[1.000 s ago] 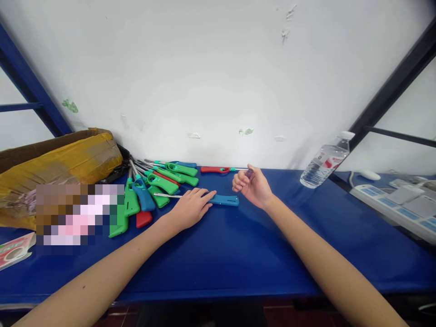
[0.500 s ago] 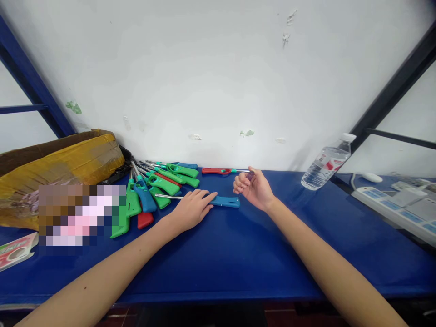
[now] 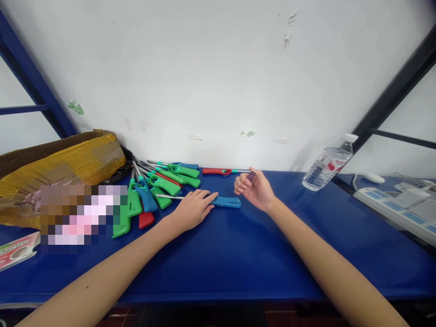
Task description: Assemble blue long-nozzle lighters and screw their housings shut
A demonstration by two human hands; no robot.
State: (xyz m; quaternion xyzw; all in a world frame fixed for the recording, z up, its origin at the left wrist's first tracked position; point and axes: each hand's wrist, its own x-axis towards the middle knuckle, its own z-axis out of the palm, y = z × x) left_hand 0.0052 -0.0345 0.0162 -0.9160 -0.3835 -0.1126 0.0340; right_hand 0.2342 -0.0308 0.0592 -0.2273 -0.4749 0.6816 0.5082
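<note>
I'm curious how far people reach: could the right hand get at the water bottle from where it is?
Likely yes: only blue tabletop shows between the right hand and the water bottle, though the small purple thing in that hand might need putting down first.

In the middle of the frame, the left hand (image 3: 194, 210) lies over a blue utility lighter (image 3: 229, 202) on the blue table (image 3: 238, 263); just right of it, the curled right hand (image 3: 255, 190) holds a small dark purple object (image 3: 251, 175). At centre left, a heap of multicoloured utility lighters (image 3: 165, 183) lies near a taped cardboard box (image 3: 75, 159).
</note>
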